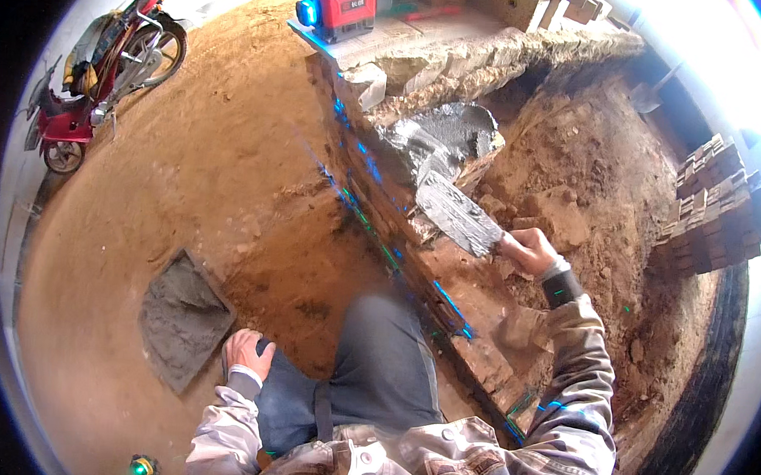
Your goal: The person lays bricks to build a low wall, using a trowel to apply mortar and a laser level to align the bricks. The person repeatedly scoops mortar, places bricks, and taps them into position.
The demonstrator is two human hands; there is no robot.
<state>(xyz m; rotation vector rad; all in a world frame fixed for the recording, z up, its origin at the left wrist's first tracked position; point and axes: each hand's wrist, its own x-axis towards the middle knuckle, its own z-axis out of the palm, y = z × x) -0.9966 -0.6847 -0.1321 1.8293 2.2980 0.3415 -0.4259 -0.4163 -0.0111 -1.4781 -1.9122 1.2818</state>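
Note:
My right hand (pixel 528 251) is closed round the handle end of a flat trowel (pixel 460 214), its blade smeared with grey mortar. The blade's far end touches the edge of a bed of wet mortar (pixel 453 132) spread on top of the low brickwork. Down at the left, my left hand (pixel 248 353) lies over my bent knee, holding nothing. Just beyond that hand, a heap of grey mortar (pixel 186 318) sits on the sandy ground.
A red laser level (pixel 344 11) stands on the wall's far ledge, its blue and green light falling along the wall. Stacked bricks (pixel 711 209) and a shovel (pixel 648 98) are at the right. A red motorbike (pixel 107 85) stands far left. Loose earth (pixel 595 179) lies beside the wall.

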